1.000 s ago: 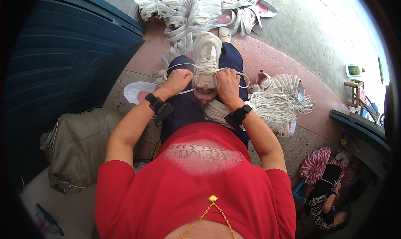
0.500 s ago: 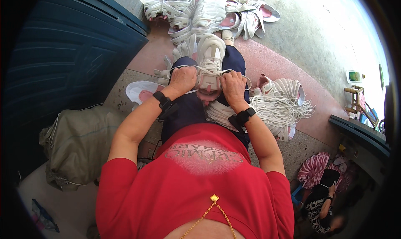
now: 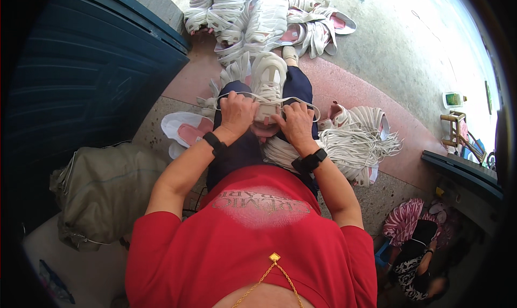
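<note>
Sneaker (image 3: 269, 65): off-white, beige panel, pink heel tab. Lace (image 3: 273, 99): white. Lace bundle (image 3: 353, 143): white. Insole (image 3: 195, 132): pink. Shirt (image 3: 242, 259): red, pale patch, dark lettering. Trousers (image 3: 237, 160): navy. Pendant (image 3: 274, 257): gold. Door (image 3: 91, 76): dark blue. Sack (image 3: 107, 192): olive-grey. Floor band (image 3: 358, 87): speckled pink. Co-worker's garment (image 3: 411, 270): black-and-white print, perhaps leafy; corner dim. Striped bundle (image 3: 402, 220): pink and white.

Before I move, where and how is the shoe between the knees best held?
Probably by the shoe's rounded toe, from the far side, across its width: it points away from the person and no laces cross it, while the left hand and right hand crowd the tongue end.
</note>
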The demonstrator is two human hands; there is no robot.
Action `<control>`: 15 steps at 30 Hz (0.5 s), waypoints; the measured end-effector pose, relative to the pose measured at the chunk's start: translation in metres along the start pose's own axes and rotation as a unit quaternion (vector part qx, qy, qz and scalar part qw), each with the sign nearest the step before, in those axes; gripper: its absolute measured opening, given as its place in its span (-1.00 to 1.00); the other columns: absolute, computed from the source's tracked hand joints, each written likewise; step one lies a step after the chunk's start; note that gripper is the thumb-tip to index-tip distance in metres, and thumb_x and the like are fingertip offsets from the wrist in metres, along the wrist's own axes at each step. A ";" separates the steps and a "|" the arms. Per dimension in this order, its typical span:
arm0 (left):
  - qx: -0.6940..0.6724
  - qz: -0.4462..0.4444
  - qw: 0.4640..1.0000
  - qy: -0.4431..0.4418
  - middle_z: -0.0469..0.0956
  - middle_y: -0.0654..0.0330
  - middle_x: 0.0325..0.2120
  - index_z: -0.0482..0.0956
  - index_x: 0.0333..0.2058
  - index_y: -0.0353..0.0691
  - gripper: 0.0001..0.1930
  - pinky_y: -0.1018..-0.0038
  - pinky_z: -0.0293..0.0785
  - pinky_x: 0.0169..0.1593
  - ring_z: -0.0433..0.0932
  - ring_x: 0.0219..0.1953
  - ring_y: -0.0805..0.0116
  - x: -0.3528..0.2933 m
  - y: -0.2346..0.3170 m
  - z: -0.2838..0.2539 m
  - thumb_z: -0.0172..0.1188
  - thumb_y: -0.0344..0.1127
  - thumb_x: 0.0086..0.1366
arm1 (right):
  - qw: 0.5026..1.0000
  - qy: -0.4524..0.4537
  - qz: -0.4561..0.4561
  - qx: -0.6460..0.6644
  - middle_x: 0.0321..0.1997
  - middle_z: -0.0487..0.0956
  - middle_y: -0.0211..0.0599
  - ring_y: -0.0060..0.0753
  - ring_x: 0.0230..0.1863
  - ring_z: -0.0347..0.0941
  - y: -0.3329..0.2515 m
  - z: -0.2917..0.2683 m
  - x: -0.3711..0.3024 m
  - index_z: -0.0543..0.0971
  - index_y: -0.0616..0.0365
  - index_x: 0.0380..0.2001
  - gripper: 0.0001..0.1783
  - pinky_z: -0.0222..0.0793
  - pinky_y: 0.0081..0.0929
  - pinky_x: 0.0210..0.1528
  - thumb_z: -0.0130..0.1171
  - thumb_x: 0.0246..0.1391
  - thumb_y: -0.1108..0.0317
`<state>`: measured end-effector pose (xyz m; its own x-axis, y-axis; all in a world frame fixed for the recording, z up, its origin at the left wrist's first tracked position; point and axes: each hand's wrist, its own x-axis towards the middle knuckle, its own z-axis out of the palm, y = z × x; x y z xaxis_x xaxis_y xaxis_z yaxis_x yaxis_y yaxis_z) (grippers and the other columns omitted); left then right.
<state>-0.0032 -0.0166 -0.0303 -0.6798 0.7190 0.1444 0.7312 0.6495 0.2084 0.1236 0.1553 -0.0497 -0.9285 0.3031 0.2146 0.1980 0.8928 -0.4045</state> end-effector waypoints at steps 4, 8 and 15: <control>0.029 0.030 0.999 0.005 0.59 0.29 -0.43 0.66 -0.41 -0.07 -0.85 0.20 0.32 -0.17 0.48 -0.20 0.18 -0.008 -0.001 0.009 0.27 -0.15 0.18 | 1.000 -0.021 -0.013 -0.002 -0.33 0.58 -0.34 -0.21 -0.13 0.44 0.012 0.008 0.005 0.66 0.03 -0.38 -0.81 0.21 -0.12 -0.12 0.16 0.13 0.20; -0.062 -0.007 0.998 -0.015 0.60 0.27 -0.40 0.66 -0.34 -0.04 -0.87 0.16 0.32 -0.18 0.47 -0.17 0.15 0.011 -0.017 0.004 0.25 -0.23 0.14 | 0.992 -0.016 -0.005 0.122 -0.35 0.60 -0.29 -0.15 -0.16 0.48 0.028 0.014 0.016 0.63 0.06 -0.35 -0.86 0.25 -0.11 -0.10 0.16 0.13 0.27; -0.086 0.096 0.986 -0.107 0.64 0.22 -0.35 0.69 -0.35 -0.09 -0.83 0.23 0.40 -0.10 0.49 -0.14 0.15 0.041 0.005 0.000 0.37 -0.22 0.07 | 0.984 -0.005 -0.039 0.173 -0.40 0.58 -0.28 -0.13 -0.21 0.47 0.027 0.016 0.007 0.54 0.10 -0.30 -0.86 0.30 -0.18 -0.15 0.16 0.01 0.47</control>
<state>-0.0273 0.0160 -0.0229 -0.4888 0.8724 -0.0060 0.8125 0.4578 0.3609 0.1169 0.1760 -0.0736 -0.9404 0.2321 0.2487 0.0077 0.7454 -0.6665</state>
